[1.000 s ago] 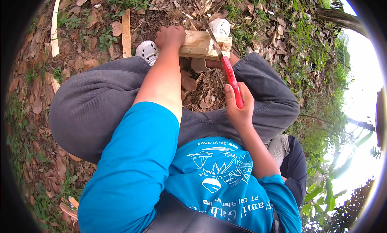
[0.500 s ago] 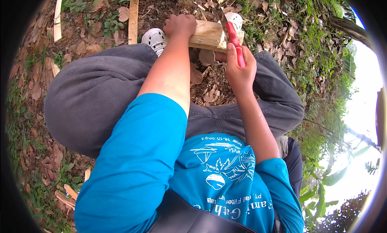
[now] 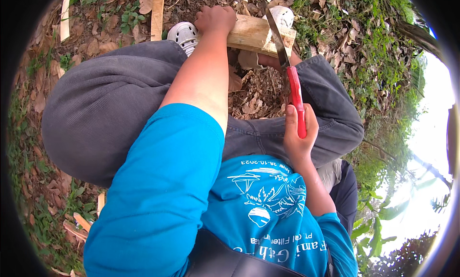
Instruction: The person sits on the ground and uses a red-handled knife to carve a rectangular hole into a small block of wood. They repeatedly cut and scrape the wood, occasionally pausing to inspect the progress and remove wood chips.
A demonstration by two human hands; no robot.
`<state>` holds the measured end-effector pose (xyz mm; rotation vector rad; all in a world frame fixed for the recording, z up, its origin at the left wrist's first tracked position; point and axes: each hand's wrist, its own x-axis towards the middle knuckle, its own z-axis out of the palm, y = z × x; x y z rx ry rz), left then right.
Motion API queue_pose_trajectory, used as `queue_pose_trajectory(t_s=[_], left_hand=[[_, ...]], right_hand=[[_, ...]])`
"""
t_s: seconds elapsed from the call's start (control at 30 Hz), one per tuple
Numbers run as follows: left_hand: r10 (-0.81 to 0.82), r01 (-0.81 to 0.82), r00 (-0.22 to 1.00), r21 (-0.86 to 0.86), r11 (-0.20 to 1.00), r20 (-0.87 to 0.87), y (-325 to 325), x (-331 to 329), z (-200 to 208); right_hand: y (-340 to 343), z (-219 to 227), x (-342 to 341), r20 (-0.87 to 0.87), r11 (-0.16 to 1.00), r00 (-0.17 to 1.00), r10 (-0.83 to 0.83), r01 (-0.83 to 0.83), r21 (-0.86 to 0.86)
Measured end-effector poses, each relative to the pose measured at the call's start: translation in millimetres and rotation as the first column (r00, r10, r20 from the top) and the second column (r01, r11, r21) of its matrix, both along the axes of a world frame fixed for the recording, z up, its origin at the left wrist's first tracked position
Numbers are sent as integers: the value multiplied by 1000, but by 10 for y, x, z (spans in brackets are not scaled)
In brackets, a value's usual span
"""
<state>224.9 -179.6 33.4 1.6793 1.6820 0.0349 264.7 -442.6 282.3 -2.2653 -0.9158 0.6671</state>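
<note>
A pale, rough-cut wooden block [image 3: 251,33] lies crosswise just beyond my crossed legs, between two white clogs. My left hand [image 3: 215,21] is closed over its left end, knuckles up, the fingertips hidden. My right hand [image 3: 302,128] is wrapped round the red handle of a hand saw [image 3: 293,83], in front of my right thigh. The saw's dark blade runs forward from the handle and crosses the block near its right end. How deep the blade sits in the wood cannot be made out.
The left white clog [image 3: 183,36] is beside my left hand; the right clog [image 3: 281,17] is behind the block's right end. A thin wooden strip [image 3: 157,16] lies on the leaf-covered ground. A tree trunk [image 3: 419,37] stretches along the far right, past green plants.
My right hand has drawn the saw back toward my body, so more blade shows ahead of the handle. My left hand stays on the block's left end.
</note>
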Motion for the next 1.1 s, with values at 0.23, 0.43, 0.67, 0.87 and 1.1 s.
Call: queue_pose_trajectory(t_s=[0.23, 0.43, 0.67, 0.87, 1.1], left_hand=[[-15, 13, 999, -83, 996, -30, 37, 1, 150], [-4, 0, 999, -109, 994, -34, 63, 14, 179], [24, -26, 999, -77, 997, -32, 12, -20, 45], [30, -30, 1000, -33, 999, 6, 2, -17, 2], [45, -51, 998, -168, 985, -37, 104, -27, 141]], right_hand=[[906, -743, 354, 124, 982, 989, 84, -103, 156], [1109, -971, 482, -7, 984, 999, 44, -43, 173], [295, -273, 201, -26, 998, 998, 49, -47, 48], [-7, 136, 120, -1, 998, 999, 44, -44, -41], [1047, -829, 647, 162, 984, 976, 149, -162, 75]])
